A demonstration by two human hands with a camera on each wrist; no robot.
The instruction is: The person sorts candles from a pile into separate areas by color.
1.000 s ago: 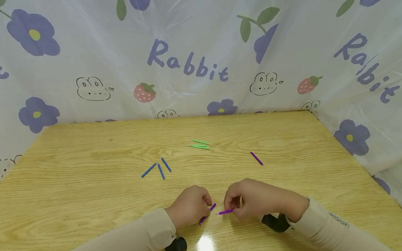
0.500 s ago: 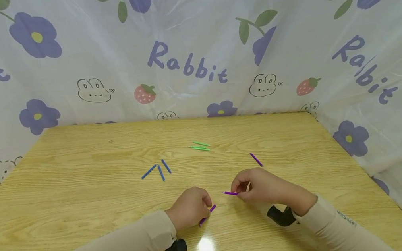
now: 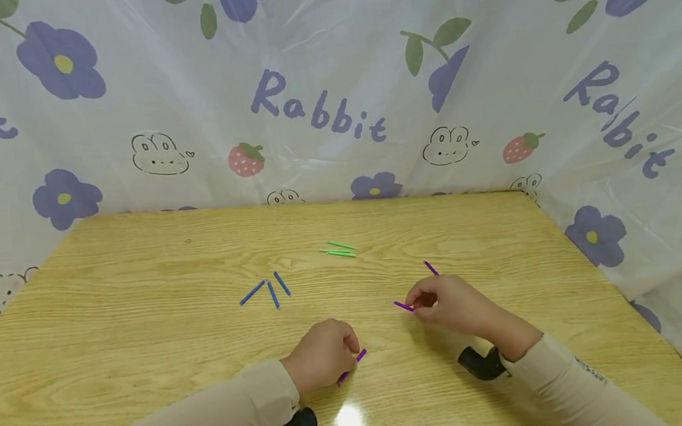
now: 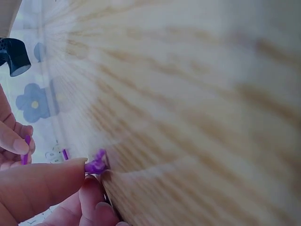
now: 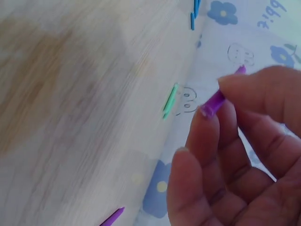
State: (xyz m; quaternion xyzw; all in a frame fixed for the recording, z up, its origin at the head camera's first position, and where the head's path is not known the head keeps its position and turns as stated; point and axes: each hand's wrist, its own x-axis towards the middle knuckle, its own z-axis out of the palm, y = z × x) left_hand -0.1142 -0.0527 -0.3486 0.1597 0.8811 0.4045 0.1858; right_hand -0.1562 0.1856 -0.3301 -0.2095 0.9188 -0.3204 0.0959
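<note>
Low over the front middle of the table, my left hand pinches a thin purple stick slantwise between thumb and fingers. Its knobbly end shows close to the wood in the left wrist view. Farther right and forward, my right hand holds a second purple stick by thumb and fingertips, the tip pointing left. In the right wrist view this stick has a flared near end, and the thumb covers its middle. A third purple stick lies just beyond the right hand, partly hidden by it.
Three blue sticks lie left of centre on the wooden table. Several green sticks are grouped farther back. A printed curtain hangs behind the table and along its right side. Black wrist cameras sit beneath both wrists.
My right hand has moved forward and to the right with its purple stick, away from the left hand, and now overlaps the third purple stick. The left hand stays in place.
</note>
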